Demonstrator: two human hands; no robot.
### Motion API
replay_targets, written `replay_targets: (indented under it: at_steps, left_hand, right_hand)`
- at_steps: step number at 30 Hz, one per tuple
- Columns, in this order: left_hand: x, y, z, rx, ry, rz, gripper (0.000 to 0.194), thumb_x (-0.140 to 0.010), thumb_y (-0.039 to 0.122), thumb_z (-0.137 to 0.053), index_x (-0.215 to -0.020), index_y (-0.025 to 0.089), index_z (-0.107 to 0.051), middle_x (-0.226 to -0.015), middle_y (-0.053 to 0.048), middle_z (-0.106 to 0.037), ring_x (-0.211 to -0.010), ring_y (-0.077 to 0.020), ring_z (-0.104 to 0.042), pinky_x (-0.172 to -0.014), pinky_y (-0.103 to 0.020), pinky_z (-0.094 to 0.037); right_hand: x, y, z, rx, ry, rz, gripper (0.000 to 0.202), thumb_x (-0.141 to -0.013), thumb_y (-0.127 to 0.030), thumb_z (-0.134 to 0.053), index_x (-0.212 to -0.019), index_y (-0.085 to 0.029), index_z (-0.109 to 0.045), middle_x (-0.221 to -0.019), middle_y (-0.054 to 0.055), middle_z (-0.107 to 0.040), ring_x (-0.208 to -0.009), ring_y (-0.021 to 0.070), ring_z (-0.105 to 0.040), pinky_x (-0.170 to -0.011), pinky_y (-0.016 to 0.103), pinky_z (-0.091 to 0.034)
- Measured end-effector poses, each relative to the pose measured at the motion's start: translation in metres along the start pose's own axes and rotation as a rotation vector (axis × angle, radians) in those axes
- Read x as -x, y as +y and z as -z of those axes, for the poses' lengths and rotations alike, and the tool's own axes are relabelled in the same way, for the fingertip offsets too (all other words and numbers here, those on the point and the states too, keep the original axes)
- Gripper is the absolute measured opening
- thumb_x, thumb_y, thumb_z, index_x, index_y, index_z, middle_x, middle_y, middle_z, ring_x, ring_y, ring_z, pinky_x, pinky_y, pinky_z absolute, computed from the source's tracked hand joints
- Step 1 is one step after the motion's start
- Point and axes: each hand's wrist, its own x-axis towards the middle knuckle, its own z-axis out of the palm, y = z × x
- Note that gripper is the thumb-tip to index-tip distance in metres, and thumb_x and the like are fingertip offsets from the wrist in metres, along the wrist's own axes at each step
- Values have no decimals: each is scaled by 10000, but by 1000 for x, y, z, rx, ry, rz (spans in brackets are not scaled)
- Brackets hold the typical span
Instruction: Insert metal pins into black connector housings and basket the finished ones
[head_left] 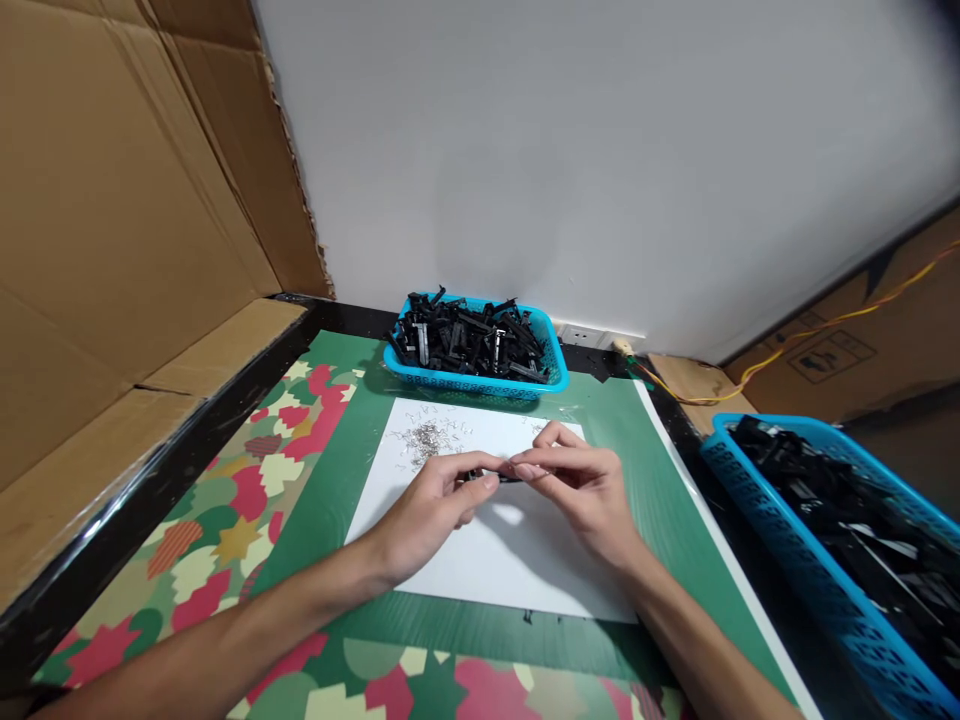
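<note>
2 hands (429, 505) (596, 490) pinching 1 black part (509, 479), above white paper (480, 565); framed print (831, 357) on carton (911, 310), unreadable

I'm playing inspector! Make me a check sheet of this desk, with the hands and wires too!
Surface: white sheet on a green, partly patterned covering.
Job's things: small dark piece, mostly hidden; tiny metallic bits heaped on the sheet; black parts in the far blue basket.
Clutter: dark scraps by the sheet's near edge.
Hands: left hand holds the piece; right hand has fingertips at it, grip unclear.
Cables: yellow-red wires, right.
Surroundings: pale wall; cardboard, left.
</note>
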Motion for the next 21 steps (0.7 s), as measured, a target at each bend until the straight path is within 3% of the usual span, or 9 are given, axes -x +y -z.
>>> replay_targets:
  at_steps: [2,4,9,14,21]
  left_hand:
    - [0,-1,-1,98,-66,56,416,-1018,503,-627,-1230,170,-759,-717,50,-404,-574,-82,-265,-527,-231,-201]
    - [0,-1,-2,112,-73,69,445,-997,537,-651,-1219,166,-760,-699,63,-359,-561,-78,-246,-508,-226,-174]
    - [-1,0,-2,-14,65,-12,364,-924,484,-758,-1082,162,-819,-671,24,-497,-599,-101,-360,-522,-221,-266]
    - [-3,-1,-2,-18,98,-14,315,-887,426,-804,-1062,166,-830,-735,-5,-620,-602,-99,-395,-562,-232,-314]
    - [-2,-3,2,41,48,72,352,-883,482,-810,-1012,156,-788,-633,50,-479,-560,-82,-323,-505,-220,-219]
  right_hand:
    - [0,-2,-1,-2,-24,-5,96,-898,-311,-836,-975,-326,-893,-803,53,-622,-801,201,-522,-656,330,-441]
    - [1,-3,-2,-7,-41,-11,99,-894,-320,-840,-977,-329,-893,-815,55,-590,-821,207,-516,-649,326,-440]
    - [2,0,1,14,-88,-12,131,-898,-333,-836,-1018,-333,-889,-854,58,-544,-842,211,-508,-616,309,-419]
    - [2,0,4,33,-103,18,143,-902,-286,-835,-1024,-341,-888,-861,41,-509,-798,188,-503,-594,302,-360]
    - [4,-3,5,69,-94,63,143,-897,-293,-844,-1030,-325,-889,-863,38,-507,-777,183,-508,-609,313,-379]
